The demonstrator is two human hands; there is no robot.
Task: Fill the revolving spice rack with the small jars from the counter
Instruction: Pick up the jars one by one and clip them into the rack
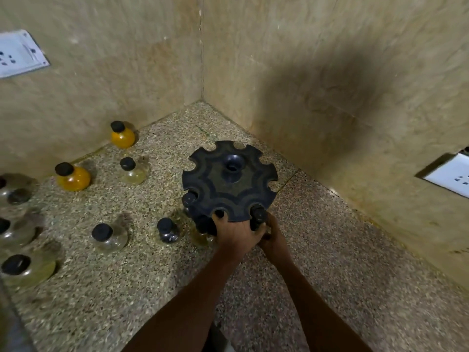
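I judge the job barely begun: the revolving spice rack [229, 181] stands on the table [317, 250] in the corner with about three dark-capped jars in its near notches at 6 to 8 o'clock, while some ten jars wait out at 9 o'clock, among them two orange jars [73, 176]. The rack is a dusty black notched disc with a hollow hub. My left hand [237, 233] has its grip wrapped over the near rim, and my right hand [272, 237] closes its grip on a capped jar [258, 215] at 5 o'clock.
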